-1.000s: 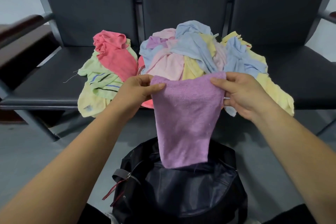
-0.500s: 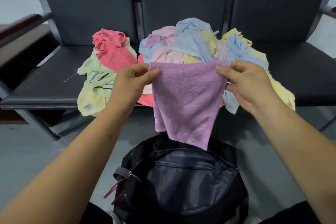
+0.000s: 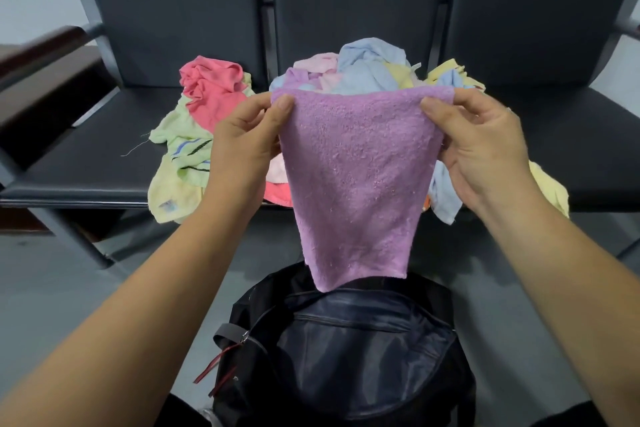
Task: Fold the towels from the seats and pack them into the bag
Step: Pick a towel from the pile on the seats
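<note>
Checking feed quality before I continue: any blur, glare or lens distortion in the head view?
Head view: purple towel and both hands, left hand, right hand, are sharp; lighting is soft and even, no glare; wide-angle bending curves the seats at the edges; the bag interior is dark, its contents unreadable.

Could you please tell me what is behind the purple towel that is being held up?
Behind the purple towel sits the heap of towels on the black seats; only its top and sides show, the middle is covered.

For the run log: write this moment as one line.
left hand + right hand: pinch purple terry towel top corners | hangs above open black bag | pile on seats
</note>
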Motion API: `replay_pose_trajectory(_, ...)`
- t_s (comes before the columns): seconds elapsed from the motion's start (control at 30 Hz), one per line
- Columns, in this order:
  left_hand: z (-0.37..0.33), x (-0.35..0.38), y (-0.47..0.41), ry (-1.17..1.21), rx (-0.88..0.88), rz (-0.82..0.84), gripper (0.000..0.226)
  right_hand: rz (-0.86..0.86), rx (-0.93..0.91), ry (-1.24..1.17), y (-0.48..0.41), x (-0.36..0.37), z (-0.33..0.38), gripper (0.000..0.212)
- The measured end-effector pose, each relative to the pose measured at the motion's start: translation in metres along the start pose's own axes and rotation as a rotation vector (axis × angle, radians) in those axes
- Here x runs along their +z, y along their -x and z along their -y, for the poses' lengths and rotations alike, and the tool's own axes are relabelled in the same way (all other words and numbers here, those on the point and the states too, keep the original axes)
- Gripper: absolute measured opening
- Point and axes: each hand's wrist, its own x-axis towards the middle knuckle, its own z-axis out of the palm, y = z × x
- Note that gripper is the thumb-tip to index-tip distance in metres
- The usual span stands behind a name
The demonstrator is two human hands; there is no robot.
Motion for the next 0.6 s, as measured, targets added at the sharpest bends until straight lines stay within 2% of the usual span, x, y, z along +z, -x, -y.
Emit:
replay_pose_trajectory(0.07, -0.004, 0.003, 0.001, -0.028, 0.013, 0.037, 0.019, 0.095, -0.055, 0.033, -0.002, 0.001, 0.004, 0.027)
replay_pose_trajectory(0.17, -0.002, -0.003, -0.005, -0.176, 0.056, 0.266, 0.067, 0.393, -0.081, 0.162, -0.005, 0.000, 0.008, 0.070)
replay_pose_trajectory(0.2, 0.000, -0.006, -0.009, -0.280, 0.079, 0.343, 0.080, 0.431, -0.082, 0.249, -0.007, -0.001, 0.006, 0.081)
replay_pose_trajectory(0.27, 0.004, -0.010, -0.016, -0.449, 0.095, 0.409, 0.087, 0.417, -0.029, 0.368, -0.012, -0.005, -0.002, 0.090)
replay_pose_trajectory(0.33, 0.007, -0.013, -0.018, -0.507, 0.057, 0.376, 0.080, 0.339, 0.067, 0.433, -0.014, -0.010, -0.010, 0.090)
replay_pose_trajectory(0.43, 0.011, -0.009, -0.012, -0.567, 0.025, 0.268, 0.053, 0.225, 0.182, 0.534, -0.015, -0.012, -0.019, 0.082)
replay_pose_trajectory(0.5, 0.014, -0.004, -0.011, -0.471, -0.057, 0.224, 0.030, 0.190, 0.232, 0.424, -0.014, -0.011, -0.022, 0.059)
replay_pose_trajectory(0.53, 0.015, -0.002, -0.012, -0.384, -0.136, 0.214, 0.026, 0.183, 0.285, 0.321, -0.014, -0.010, -0.021, 0.045)
replay_pose_trajectory(0.57, 0.015, -0.001, -0.012, -0.304, -0.202, 0.221, 0.028, 0.200, 0.348, 0.207, -0.013, -0.009, -0.018, 0.033)
replay_pose_trajectory(0.6, 0.014, -0.002, -0.012, -0.262, -0.239, 0.255, 0.031, 0.246, 0.402, 0.118, -0.011, -0.010, -0.016, 0.031)
